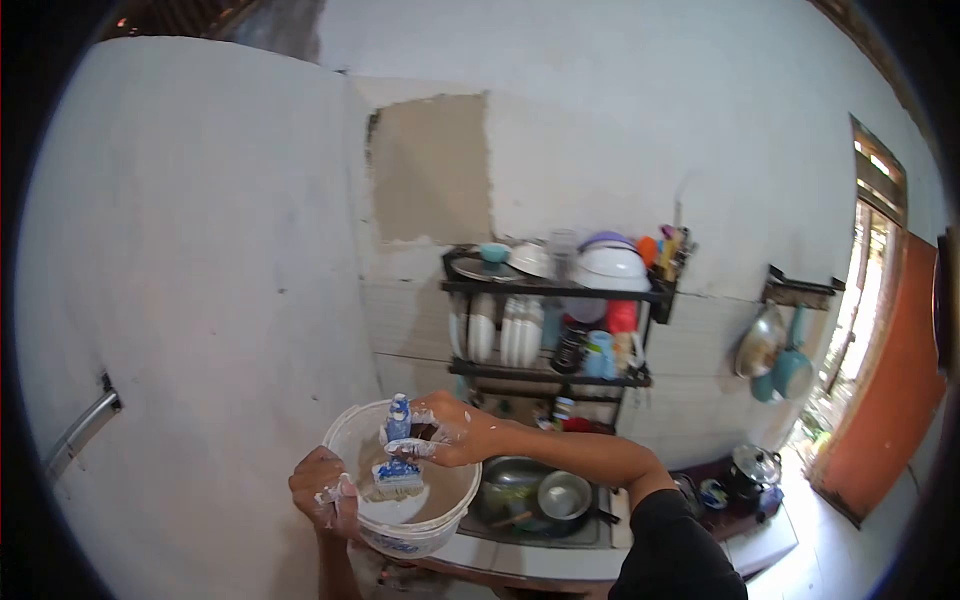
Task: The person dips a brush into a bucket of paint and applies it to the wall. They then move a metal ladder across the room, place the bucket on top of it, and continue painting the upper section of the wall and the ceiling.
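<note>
My right hand [440, 430], smeared with white paint, is closed round the blue handle of a paintbrush [399, 440]. The brush points bristles down inside a white plastic bucket [462, 505]. White paint [395, 508] lies in the bottom of the bucket, just under the bristles. Around the bucket's left rim my left hand [325, 490] is closed, with white smears on its thumb and fingers. Its fingertips are partly hidden by the bucket wall.
A black dish rack [550, 290] with plates, bowls and cups stands against the wall. Below it, a sink [495, 515] holds a pan [564, 495]. A metal pipe [85, 430] sticks out at left. A bare beige patch [430, 170] marks the wall. Pans [793, 372] hang at right.
</note>
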Action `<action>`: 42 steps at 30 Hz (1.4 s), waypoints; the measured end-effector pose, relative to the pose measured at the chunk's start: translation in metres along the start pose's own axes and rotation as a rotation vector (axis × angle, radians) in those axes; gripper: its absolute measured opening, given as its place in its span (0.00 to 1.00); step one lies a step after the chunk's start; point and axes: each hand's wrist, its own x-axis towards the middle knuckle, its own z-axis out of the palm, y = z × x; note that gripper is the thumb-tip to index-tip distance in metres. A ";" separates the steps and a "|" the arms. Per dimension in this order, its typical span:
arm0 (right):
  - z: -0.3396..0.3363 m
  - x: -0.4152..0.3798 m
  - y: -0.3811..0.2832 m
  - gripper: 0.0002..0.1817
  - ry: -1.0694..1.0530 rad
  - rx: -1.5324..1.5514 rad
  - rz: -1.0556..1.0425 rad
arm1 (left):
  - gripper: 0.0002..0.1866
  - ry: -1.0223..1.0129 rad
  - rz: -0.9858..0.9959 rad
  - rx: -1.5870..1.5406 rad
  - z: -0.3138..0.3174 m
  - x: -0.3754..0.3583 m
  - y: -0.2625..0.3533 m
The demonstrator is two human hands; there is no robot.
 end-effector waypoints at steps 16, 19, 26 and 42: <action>-0.052 -0.263 -0.204 0.17 -0.053 -0.661 0.655 | 0.14 -0.147 -0.071 -0.646 0.218 -0.051 0.171; -0.038 -0.281 -0.252 0.14 -0.048 -0.728 0.737 | 0.14 -0.216 -0.185 -0.737 0.233 -0.075 0.205; 0.022 -0.318 -0.332 0.12 -0.140 -0.645 1.112 | 0.13 -0.234 -0.084 -1.047 0.237 -0.093 0.285; 0.062 -0.440 -0.550 0.10 0.212 -0.643 1.570 | 0.19 -0.347 -0.006 -1.392 0.322 -0.118 0.499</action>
